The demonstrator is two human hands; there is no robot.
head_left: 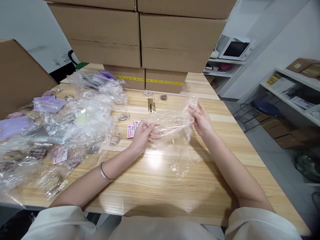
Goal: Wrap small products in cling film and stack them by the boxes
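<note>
A clear plastic bag [172,128] is stretched between my two hands above the wooden table [155,190]. My left hand [143,135] pinches one side of it, with the fingers partly showing through the film. At the other side my right hand [201,120] grips the crumpled end, and loose film hangs below. Just beyond my left hand lie red-and-white packets [130,131], partly covered by the hand. A gold sachet [151,105] rests farther back, with a small brown wrapped piece [163,97] to its right.
A large heap of clear plastic bags [97,113] with wrapped pieces and purple packets [50,104] covers the table's left side. Stacked cardboard boxes [180,40] stand along the back. An open cardboard flap [22,76] rises at far left. Shelves with a microwave [236,49] stand at right.
</note>
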